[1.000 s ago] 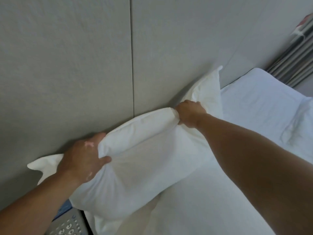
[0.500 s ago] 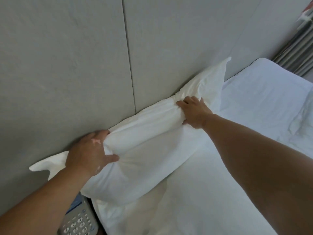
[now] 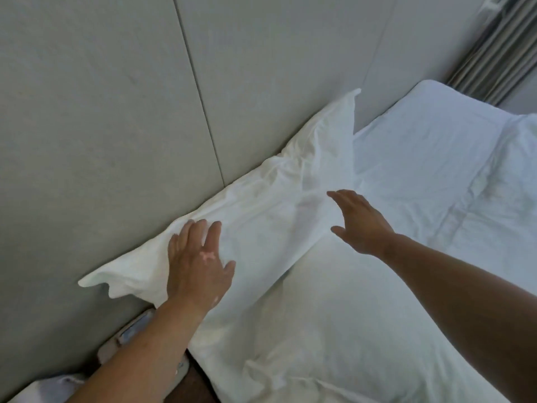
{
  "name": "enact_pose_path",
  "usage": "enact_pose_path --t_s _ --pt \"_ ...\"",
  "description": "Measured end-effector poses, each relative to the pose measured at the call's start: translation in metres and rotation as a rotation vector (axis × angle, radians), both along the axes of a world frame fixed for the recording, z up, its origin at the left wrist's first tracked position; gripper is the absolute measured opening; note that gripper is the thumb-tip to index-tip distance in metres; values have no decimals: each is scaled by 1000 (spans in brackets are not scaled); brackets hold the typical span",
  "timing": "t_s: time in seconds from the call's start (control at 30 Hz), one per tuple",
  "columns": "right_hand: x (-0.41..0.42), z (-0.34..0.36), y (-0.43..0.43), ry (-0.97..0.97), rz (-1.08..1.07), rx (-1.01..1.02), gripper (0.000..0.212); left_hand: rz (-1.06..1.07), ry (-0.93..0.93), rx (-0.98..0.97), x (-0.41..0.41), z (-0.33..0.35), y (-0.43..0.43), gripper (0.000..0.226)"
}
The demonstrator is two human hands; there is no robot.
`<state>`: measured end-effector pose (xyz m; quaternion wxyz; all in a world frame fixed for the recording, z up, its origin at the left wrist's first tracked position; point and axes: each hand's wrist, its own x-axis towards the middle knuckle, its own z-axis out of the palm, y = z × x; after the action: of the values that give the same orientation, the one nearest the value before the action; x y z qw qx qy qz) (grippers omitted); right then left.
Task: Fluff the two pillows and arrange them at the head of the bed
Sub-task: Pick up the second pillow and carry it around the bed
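A white pillow lies at the head of the bed, its long edge against the grey padded headboard. My left hand rests flat on the pillow's left part, fingers spread. My right hand hovers open over the pillow's right lower edge, fingers apart and holding nothing. At the far right edge, a rumpled white mass lies on the bed; I cannot tell whether it is a second pillow.
The bed with its white sheet fills the lower right. A telephone sits on a stand below my left forearm, beside the bed. Striped curtains hang at the top right.
Both hands have let go of the pillow's top edge. The pillow has dropped flat against the headboard. My left hand now lies on it and my right hand has pulled back, open.
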<state>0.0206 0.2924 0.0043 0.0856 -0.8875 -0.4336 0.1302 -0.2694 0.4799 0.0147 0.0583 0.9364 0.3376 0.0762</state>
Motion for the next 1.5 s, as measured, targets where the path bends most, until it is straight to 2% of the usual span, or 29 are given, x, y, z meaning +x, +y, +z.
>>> enact_pose_path --t_s 0.1,0.17,0.3,0.37,0.43,0.5,0.57,0.6,0.83,0.97,1.17,1.27,1.43,1.5 --pt "-22 -23 -93 119 -142 -124 86 -103 -36 -131 11 -11 -60 68" --pt "-34 -35 -153 189 -268 -198 87 -125 50 -300 20 -23 -96 66" --pt "-52 -55 -257 238 -518 -230 81 -89 334 -574 42 -64 -138 83" --pt "-61 -62 -298 214 -606 -217 77 -67 397 -645 52 -83 -151 93" --pt "-66 -67 -330 172 -683 -223 85 -42 443 -702 64 -99 -158 103" --pt "-67 -71 -356 82 -734 -196 108 0 453 -741 73 -111 -163 121" --pt "-66 -72 -365 28 -789 -208 114 65 421 -751 74 -115 -151 135" --pt "-64 -78 -385 61 -860 -246 113 53 437 -759 81 -128 -160 138" --pt "-45 -87 -414 227 -1052 -217 112 61 370 -813 98 -137 -157 143" --pt "-31 -99 -432 223 -1149 -178 115 80 345 -854 98 -151 -158 148" --pt "-23 -112 -452 333 -1341 -123 138 115 317 -867 95 -156 -165 132" --pt "-29 -115 -452 318 -1400 -94 127 136 233 -934 95 -156 -175 135" --pt "-49 -100 -454 238 -1405 35 71 140 75 -1069 87 -142 -194 116" --pt "-59 -85 -458 225 -1396 103 59 129 37 -1068 86 -133 -197 110"
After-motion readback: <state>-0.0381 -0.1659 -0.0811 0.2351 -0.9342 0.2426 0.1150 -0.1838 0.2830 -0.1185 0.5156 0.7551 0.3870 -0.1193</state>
